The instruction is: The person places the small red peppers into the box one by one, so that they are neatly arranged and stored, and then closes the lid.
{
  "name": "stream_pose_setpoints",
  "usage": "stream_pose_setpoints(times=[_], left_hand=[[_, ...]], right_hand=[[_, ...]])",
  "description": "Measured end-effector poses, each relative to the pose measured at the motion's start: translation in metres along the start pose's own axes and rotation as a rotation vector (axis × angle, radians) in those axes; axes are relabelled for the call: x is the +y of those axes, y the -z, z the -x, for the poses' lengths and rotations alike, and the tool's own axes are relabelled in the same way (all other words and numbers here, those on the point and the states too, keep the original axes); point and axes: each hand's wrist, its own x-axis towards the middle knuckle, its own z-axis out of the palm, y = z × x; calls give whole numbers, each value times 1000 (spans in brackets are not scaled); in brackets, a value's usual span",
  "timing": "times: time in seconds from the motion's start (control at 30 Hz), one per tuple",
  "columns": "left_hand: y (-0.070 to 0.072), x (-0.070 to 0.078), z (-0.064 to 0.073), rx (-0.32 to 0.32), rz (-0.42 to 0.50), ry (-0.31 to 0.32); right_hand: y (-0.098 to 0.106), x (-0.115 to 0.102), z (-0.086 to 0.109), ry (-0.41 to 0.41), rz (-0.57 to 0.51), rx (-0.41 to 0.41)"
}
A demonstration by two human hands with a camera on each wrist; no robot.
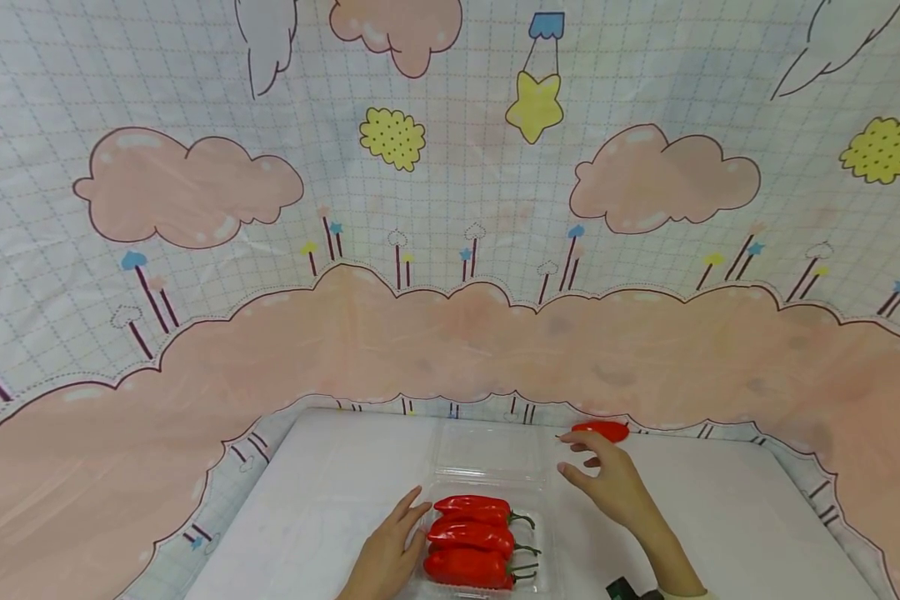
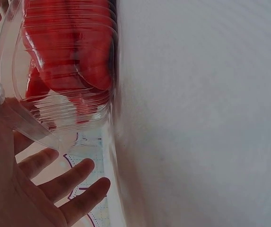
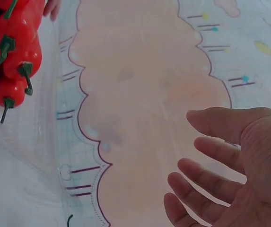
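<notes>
In the head view several glossy red peppers (image 1: 468,568) with green stems lie side by side in a clear plastic clamshell box (image 1: 546,533). Its transparent lid (image 1: 491,450) is folded back, away from the person. My left hand (image 1: 386,550) is at the box's left side with fingers extended; the left wrist view puts the palm right against the box's corner. Over the table's far right part, my right hand (image 1: 607,479) holds nothing, its fingers loosely bent and thumb apart. Just beyond those fingers lies one more red pepper (image 1: 602,430), partly hidden by the hand.
Everything stands on a white tabletop (image 1: 330,492). A cloth printed with clouds and stars (image 1: 450,342) rises behind the table and runs along its sides. A dark object (image 1: 622,589), cut off by the frame, shows at the right forearm.
</notes>
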Motion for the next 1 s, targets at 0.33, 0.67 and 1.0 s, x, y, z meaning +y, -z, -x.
stream_pose_setpoints(times=[0.33, 0.67, 1.0], left_hand=[[0, -1, 0, -6, -11, 2], [0, -1, 0, 7, -21, -1], [-1, -2, -1, 10, -25, -3]], right_hand=[[5, 19, -3, 44, -4, 63], [8, 37, -9, 7, 30, 66], [7, 54, -15, -17, 46, 70]])
